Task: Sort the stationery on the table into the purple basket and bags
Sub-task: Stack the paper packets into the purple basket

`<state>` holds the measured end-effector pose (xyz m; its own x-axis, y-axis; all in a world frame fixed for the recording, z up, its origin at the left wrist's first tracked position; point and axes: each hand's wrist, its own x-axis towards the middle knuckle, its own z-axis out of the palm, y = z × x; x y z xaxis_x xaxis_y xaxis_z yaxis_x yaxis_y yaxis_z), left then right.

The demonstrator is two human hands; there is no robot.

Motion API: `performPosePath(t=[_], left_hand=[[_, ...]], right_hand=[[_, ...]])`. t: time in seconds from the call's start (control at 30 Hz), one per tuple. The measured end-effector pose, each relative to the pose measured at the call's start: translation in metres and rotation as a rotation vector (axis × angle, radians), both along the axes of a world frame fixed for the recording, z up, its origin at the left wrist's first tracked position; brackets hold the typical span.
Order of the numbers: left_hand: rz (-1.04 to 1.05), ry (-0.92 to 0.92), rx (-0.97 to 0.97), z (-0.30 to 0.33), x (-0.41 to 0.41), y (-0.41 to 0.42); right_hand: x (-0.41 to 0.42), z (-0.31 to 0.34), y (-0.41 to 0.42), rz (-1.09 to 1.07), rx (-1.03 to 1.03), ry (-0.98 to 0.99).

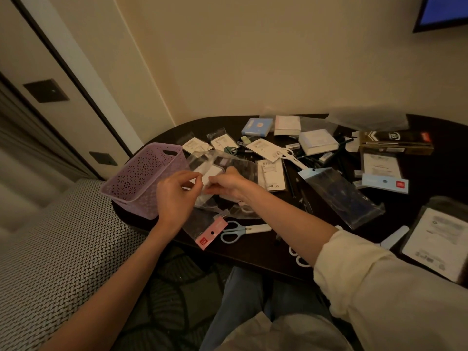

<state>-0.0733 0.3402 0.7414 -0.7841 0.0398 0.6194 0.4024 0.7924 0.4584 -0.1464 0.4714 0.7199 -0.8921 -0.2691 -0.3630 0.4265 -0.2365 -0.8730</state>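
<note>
Purple plastic, the basket (141, 179) stands at the table's (253, 252) left edge; its inside is not visible. Just right of it, both hands work at a clear bag (228, 188) with white items inside: the left hand (174, 196) pinches its near edge, and the right hand (226, 183) grips it from the other side. A pink-headed bag (209, 230) lies below them, beside blue scissors (236, 231). Farther right lies a blue-headed bag (339, 193), dark inside. Note pads (317, 141), packets and pens litter the dark table. A woven seat (50, 249) lies left, beige wall (253, 59) behind.
</note>
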Motion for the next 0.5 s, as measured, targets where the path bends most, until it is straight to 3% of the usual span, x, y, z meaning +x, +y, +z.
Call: performPosePath(t=[0.1, 0.37, 0.5], left_hand=[[-0.015, -0.004, 0.014, 0.000, 0.000, 0.001], [0.001, -0.018, 0.020, -0.004, -0.004, 0.003], [0.010, -0.023, 0.075, -0.006, -0.004, 0.009]], right_hand=[[0.000, -0.002, -0.001, 0.020, 0.023, -0.012], [0.007, 0.006, 0.008, 0.085, 0.313, 0.051], [0.030, 0.014, 0.032, 0.085, 0.384, 0.214]])
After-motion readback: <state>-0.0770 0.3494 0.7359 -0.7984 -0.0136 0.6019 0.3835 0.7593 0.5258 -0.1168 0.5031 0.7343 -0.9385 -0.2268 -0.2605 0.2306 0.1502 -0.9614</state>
